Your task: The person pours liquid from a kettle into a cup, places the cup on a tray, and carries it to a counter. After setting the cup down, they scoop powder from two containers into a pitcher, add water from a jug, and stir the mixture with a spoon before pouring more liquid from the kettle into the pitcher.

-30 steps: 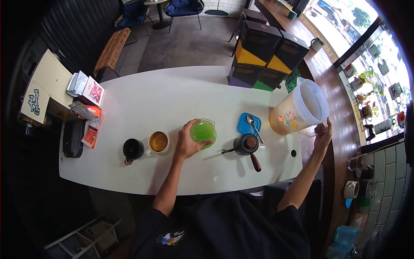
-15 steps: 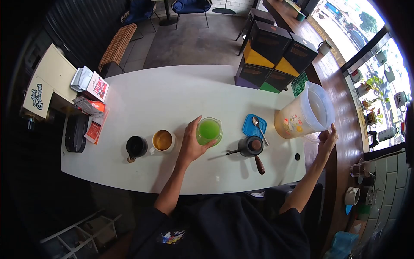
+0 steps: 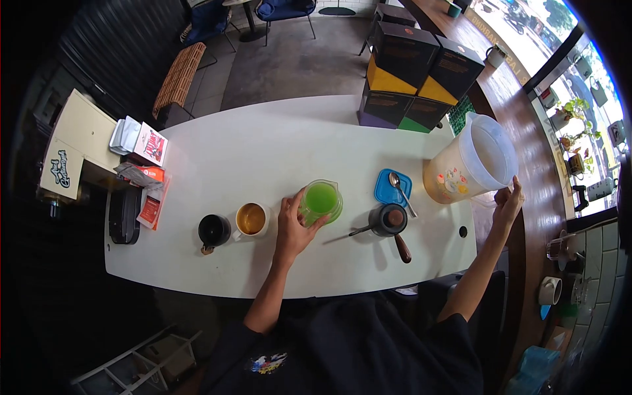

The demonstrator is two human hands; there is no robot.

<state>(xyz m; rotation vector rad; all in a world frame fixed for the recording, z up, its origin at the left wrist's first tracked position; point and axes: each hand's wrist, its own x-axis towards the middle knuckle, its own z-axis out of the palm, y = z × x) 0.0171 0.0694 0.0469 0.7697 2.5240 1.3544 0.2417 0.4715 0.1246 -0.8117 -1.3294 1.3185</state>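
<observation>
My left hand (image 3: 296, 229) is wrapped round the near left side of a clear glass jug of green liquid (image 3: 320, 197), which stands on the white table. On the right, my right hand (image 3: 508, 201) grips a large translucent plastic pitcher (image 3: 454, 170) at its handle side, with the handle mostly hidden; flower prints decorate its wall. Left of my left hand are a white mug (image 3: 252, 219) with a brown inside and a black cup (image 3: 214, 230) with a wooden handle. Between my hands, a dark portafilter-like pot (image 3: 388, 220) with a brown wooden handle sits by a blue lid (image 3: 388, 189) bearing a metal spoon (image 3: 396, 181).
Stacked black boxes (image 3: 411, 72) with coloured corners stand at the table's far right. A napkin box (image 3: 153, 145) and orange packets (image 3: 153, 205) lie at the left edge of the white table (image 3: 263, 138). A wooden counter (image 3: 520, 131) runs along the window.
The camera view has shifted slightly, so the table and the things on it appear moved a little to the right. Both hands keep their holds on the jug and the pitcher.
</observation>
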